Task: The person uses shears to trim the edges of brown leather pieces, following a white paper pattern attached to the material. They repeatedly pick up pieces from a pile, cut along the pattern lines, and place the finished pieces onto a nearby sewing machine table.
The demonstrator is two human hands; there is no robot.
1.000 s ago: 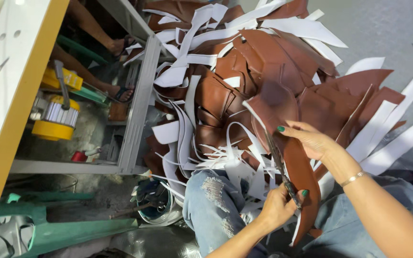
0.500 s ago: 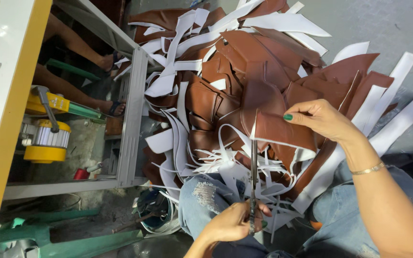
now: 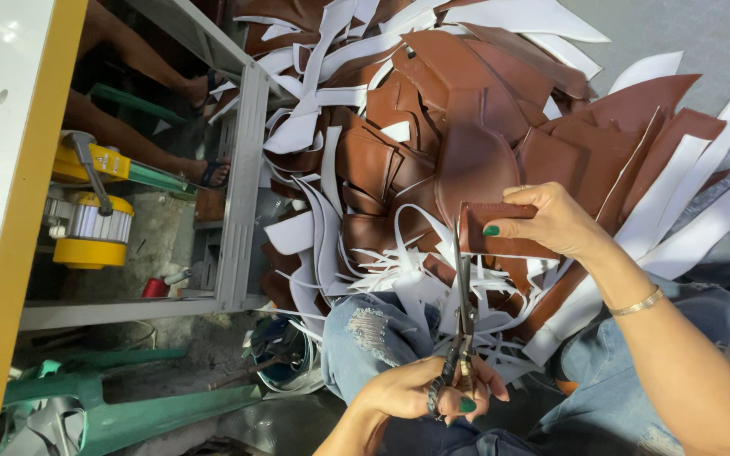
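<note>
While the person sits with torn jeans (image 3: 373, 338) at six o'clock, the left hand (image 3: 420, 390) is curled tight through the handles of a pair of scissors (image 3: 464, 325), fingers together around them. The blades run straight up toward twelve and meet the lower edge of a brown strip (image 3: 500, 230). The right hand (image 3: 551, 221), just past centre at about three o'clock, is clamped on that strip, thumb under and fingers over, holding it flat above the lap. A thin bracelet (image 3: 635, 302) circles the right wrist.

Beneath the strip, thin white offcuts (image 3: 399, 283) curl over the knees. Beyond the hands, from centre up to twelve and across to two o'clock, lies a heap of brown pieces (image 3: 466, 143) mixed with long white strips (image 3: 694, 181), spilling over a grey floor (image 3: 711, 34).

At seven o'clock sits a small bucket (image 3: 285, 359) beside a green plastic leg (image 3: 145, 414). At nine o'clock a metal frame (image 3: 242, 186) stands, with a yellow motor (image 3: 90, 228) behind it under a white tabletop with a yellow edge (image 3: 23, 203). At eleven o'clock another person's feet in sandals (image 3: 209, 169) rest on the floor.
</note>
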